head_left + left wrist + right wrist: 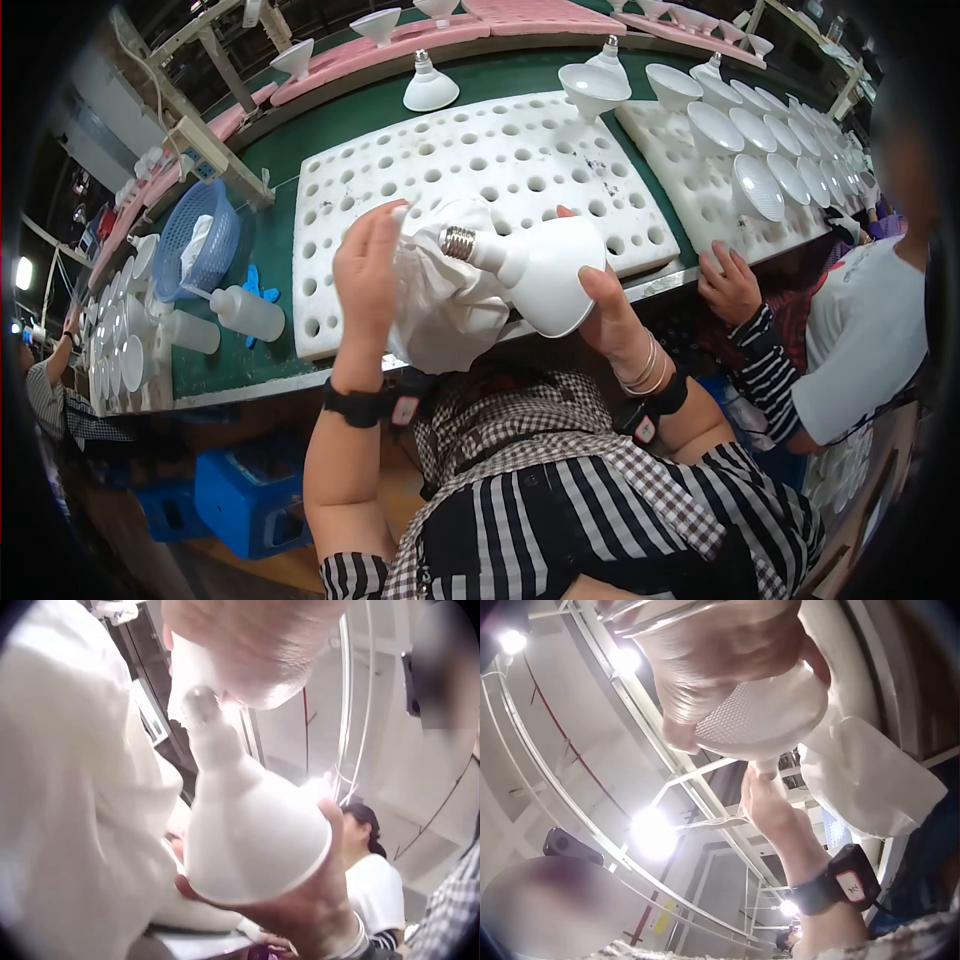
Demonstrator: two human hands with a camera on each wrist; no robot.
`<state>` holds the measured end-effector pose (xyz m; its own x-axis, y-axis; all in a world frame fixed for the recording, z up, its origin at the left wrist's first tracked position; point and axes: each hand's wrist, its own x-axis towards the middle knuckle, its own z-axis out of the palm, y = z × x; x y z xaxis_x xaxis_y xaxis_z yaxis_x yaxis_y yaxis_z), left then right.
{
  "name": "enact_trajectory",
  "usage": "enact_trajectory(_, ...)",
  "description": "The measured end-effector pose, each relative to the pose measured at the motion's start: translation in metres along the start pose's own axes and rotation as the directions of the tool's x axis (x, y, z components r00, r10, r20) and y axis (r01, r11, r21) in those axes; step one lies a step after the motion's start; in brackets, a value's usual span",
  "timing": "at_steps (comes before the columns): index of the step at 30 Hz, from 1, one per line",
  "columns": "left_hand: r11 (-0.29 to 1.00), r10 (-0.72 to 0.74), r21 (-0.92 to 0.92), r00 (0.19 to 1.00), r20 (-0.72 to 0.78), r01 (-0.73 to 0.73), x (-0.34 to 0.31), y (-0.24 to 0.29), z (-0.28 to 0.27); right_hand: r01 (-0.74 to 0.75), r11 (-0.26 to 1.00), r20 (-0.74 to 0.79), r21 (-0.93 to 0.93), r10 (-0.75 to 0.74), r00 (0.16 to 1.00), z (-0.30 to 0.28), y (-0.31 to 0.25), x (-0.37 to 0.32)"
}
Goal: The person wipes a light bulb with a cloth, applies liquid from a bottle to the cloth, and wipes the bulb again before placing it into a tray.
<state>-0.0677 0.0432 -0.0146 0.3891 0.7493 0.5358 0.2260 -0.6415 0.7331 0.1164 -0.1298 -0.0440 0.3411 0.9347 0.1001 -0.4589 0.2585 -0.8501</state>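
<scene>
A white cone-shaped lamp bulb (552, 272) with a metal screw base lies tilted in my right hand (615, 325), its screw end towards the left. My right fingers and thumb grip the wide rim; the bulb's dimpled front (761, 716) faces the right wrist camera. My left hand (368, 275) holds a crumpled white cloth (450, 305) that hangs down beside the bulb. In the left wrist view, a fold of cloth (189, 671) shows between the left hand and the screw end. Both hands are above the front edge of a white foam board (390, 165) full of round holes.
More bulbs stand in a second foam board (665, 165) on the right, near another person's hand (728, 285). Two bulbs stand at the back. On the left are a blue basket (205, 235), white bottles (248, 313) and a blue item (262, 290). Blue stools (250, 500) stand below.
</scene>
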Motion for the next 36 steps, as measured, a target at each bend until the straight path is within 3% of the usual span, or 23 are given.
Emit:
enact_trajectory(1, 0.913, -0.187, -0.356, 0.98, 0.072, 0.2, -0.003, 0.0, -0.006, -0.039, 0.999, 0.004, 0.001, 0.039, 0.999, 0.001, -0.004, 0.0)
enact_trajectory(2, 0.667, -0.331, -0.64, 0.922, 0.203, 0.381, -0.007, 0.004, -0.01, -0.078, 0.997, 0.01, 0.003, 0.078, 0.997, 0.002, -0.007, -0.001)
enact_trajectory(4, 0.656, -0.367, -0.629, 0.905, 0.217, 0.417, -0.015, 0.013, -0.004, -0.096, 0.995, 0.024, 0.03, 0.095, 0.995, 0.002, -0.006, 0.0)
enact_trajectory(6, 0.644, -0.156, -0.717, 0.964, 0.217, 0.266, -0.022, 0.027, 0.006, -0.118, 0.991, 0.047, 0.058, 0.115, 0.992, 0.006, -0.008, 0.001)
enact_trajectory(8, 0.66, -0.152, -0.686, 0.948, 0.279, 0.308, -0.023, 0.027, 0.005, -0.228, 0.967, 0.1, 0.114, 0.217, 0.971, 0.012, -0.016, 0.0)
enact_trajectory(11, 0.685, -0.168, -0.602, 0.893, 0.417, 0.41, -0.02, 0.028, 0.004, -0.232, 0.962, 0.087, 0.144, 0.221, 0.971, 0.012, -0.019, 0.0)
enact_trajectory(12, 0.662, -0.21, -0.64, 0.916, 0.341, 0.39, -0.02, 0.034, 0.005, -0.227, 0.963, 0.083, 0.143, 0.217, 0.973, 0.01, -0.019, -0.001)
enact_trajectory(14, 0.64, -0.249, -0.676, 0.931, 0.266, 0.364, -0.02, 0.039, 0.008, -0.043, 0.999, 0.018, 0.011, 0.043, 0.999, 0.005, -0.015, -0.001)
enact_trajectory(15, 0.937, 0.033, -0.348, 0.999, 0.01, -0.028, -0.02, 0.039, 0.009, -0.041, 0.999, 0.015, 0.013, 0.041, 0.999, 0.004, -0.013, 0.0)
enact_trajectory(16, 0.915, 0.396, 0.124, 0.913, -0.097, -0.384, -0.023, 0.04, 0.01, 0.005, 0.999, -0.002, -0.046, -0.005, 1.0, 0.002, -0.011, 0.003)
enact_trajectory(17, 0.799, 0.548, 0.289, 0.836, 0.013, -0.528, -0.029, 0.043, 0.015, 0.048, 0.993, -0.015, -0.107, -0.05, 0.999, 0.002, -0.01, 0.005)
enact_trajectory(18, 0.8, 0.545, 0.291, 0.838, 0.013, -0.525, -0.032, 0.046, 0.02, 0.044, 0.993, -0.014, -0.106, -0.046, 0.999, 0.004, -0.011, 0.004)
enact_trajectory(20, 0.681, 0.576, 0.418, 0.792, 0.2, -0.601, -0.038, 0.051, 0.024, -0.006, 1.0, -0.051, -0.029, 0.004, 0.999, 0.01, -0.013, 0.004)
enact_trajectory(26, 0.719, 0.482, 0.499, 0.864, 0.144, -0.484, -0.013, 0.025, 0.011, -0.033, 0.992, -0.07, -0.12, 0.025, 0.997, 0.012, -0.015, 0.004)
enact_trajectory(28, 0.975, 0.196, 0.117, 0.978, -0.069, -0.187, -0.009, 0.007, 0.01, -0.027, 0.996, -0.052, -0.081, 0.023, 0.998, 0.008, -0.018, 0.003)
enact_trajectory(29, 0.992, 0.01, -0.124, 0.999, -0.04, -0.015, -0.011, 0.009, 0.006, -0.032, 0.999, -0.031, -0.042, 0.03, 0.999, 0.008, -0.019, 0.002)
enact_trajectory(30, 0.992, 0.01, -0.123, 0.999, -0.037, -0.015, -0.012, 0.012, 0.005, -0.032, 0.999, -0.034, -0.04, 0.03, 0.999, 0.008, -0.019, 0.001)
enact_trajectory(32, 0.872, -0.146, -0.456, 0.984, 0.105, 0.178, -0.015, 0.022, 0.003, -0.036, 0.998, 0.001, -0.055, 0.036, 0.999, 0.008, -0.021, 0.003)
enact_trajectory(33, 0.872, -0.149, -0.455, 0.984, 0.103, 0.179, -0.017, 0.023, 0.006, -0.039, 0.998, 0.003, -0.056, 0.039, 0.999, 0.008, -0.02, 0.002)
enact_trajectory(35, 0.624, -0.189, -0.691, 0.928, 0.32, 0.365, -0.02, 0.024, 0.008, -0.063, 0.998, 0.012, -0.024, 0.063, 0.998, 0.009, -0.018, 0.002)
enact_trajectory(36, 0.623, -0.191, -0.691, 0.928, 0.319, 0.366, -0.02, 0.023, 0.007, -0.064, 0.998, 0.012, -0.025, 0.065, 0.998, 0.01, -0.02, 0.001)
